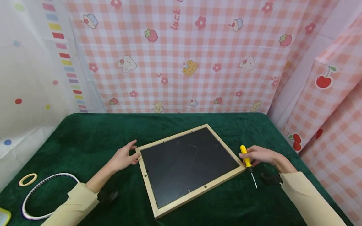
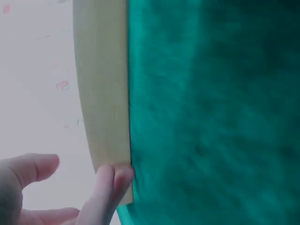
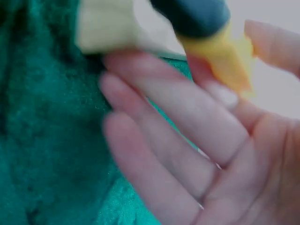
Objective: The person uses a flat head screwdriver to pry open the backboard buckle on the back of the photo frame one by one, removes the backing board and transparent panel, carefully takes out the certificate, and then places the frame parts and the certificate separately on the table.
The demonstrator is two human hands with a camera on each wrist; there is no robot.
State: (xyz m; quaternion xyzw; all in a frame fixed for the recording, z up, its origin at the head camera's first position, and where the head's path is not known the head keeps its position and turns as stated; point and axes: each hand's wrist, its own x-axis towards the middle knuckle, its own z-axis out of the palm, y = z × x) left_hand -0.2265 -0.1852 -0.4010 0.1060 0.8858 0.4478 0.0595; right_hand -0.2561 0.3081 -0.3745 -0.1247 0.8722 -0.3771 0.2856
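A wooden picture frame (image 1: 181, 198) with a black back panel (image 1: 189, 164) lies at an angle on the green cloth. Small dark holes and fasteners dot its border. At the frame's left corner my left hand (image 1: 124, 158) has fingertips against the wood, and in the left wrist view two fingers (image 2: 105, 185) touch the frame's side (image 2: 105, 93) while the thumb stands apart. My right hand (image 1: 260, 155) pinches a yellow screwdriver (image 1: 245, 155) between thumb and index finger, its shaft pointing down. In the right wrist view its other fingers (image 3: 173, 103) stretch toward the frame's corner (image 3: 108, 28).
Left of my left arm lie a white hoop (image 1: 25, 201) with dark teeth along its inside and a small yellowish ring (image 1: 28, 180). A yellow-edged item (image 1: 5, 216) is cut off at the lower left. Pink checked curtains (image 1: 183, 56) hang behind the green-covered table (image 1: 93, 131).
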